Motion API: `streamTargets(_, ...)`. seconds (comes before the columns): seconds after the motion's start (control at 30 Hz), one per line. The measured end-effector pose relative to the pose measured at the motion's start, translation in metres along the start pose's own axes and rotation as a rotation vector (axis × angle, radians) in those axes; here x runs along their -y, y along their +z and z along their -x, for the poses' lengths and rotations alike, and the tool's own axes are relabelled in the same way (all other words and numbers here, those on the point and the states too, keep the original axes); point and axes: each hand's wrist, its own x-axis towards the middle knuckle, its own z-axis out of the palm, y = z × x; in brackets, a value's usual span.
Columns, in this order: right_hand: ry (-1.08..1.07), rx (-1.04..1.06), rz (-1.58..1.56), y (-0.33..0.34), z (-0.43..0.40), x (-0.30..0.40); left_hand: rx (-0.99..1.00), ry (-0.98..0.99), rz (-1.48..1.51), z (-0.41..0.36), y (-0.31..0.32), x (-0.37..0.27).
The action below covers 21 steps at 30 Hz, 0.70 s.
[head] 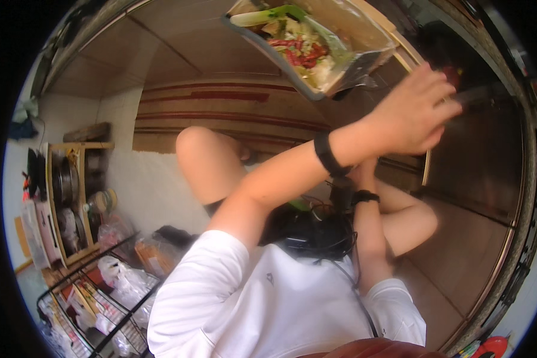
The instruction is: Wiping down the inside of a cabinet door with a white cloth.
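My left hand (pixel 414 112) reaches across to the upper right, its fingers bent and blurred. Whether it holds anything cannot be made out. Just left of it is a bin (pixel 277 62) with a clear plastic liner (pixel 371 62). Inside lie food scraps (pixel 302 49), with red pieces, pale bits and a long green and white vegetable stalk (pixel 259 18). A light wooden edge (pixel 405 49) runs between the bin and my fingers. My right hand (pixel 363 172) is lower, near my knee, mostly hidden behind my left wrist; its grip is not visible.
On my lap rests a black object (pixel 304 228) with cables. A black wire rack (pixel 129 313) holding plastic bags (pixel 125 277) stands lower left. Beyond it, a wooden shelf (pixel 83 201) holds metal pans. Dark brown panels (pixel 479 165) rise at right.
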Motion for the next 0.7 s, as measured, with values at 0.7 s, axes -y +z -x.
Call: streamTargets(0.7, -0.285, -0.195, 0.565, 0.021, -0.002, 0.138, 0.472, -0.957, 0.596, 0.15, -0.015, 0.026)
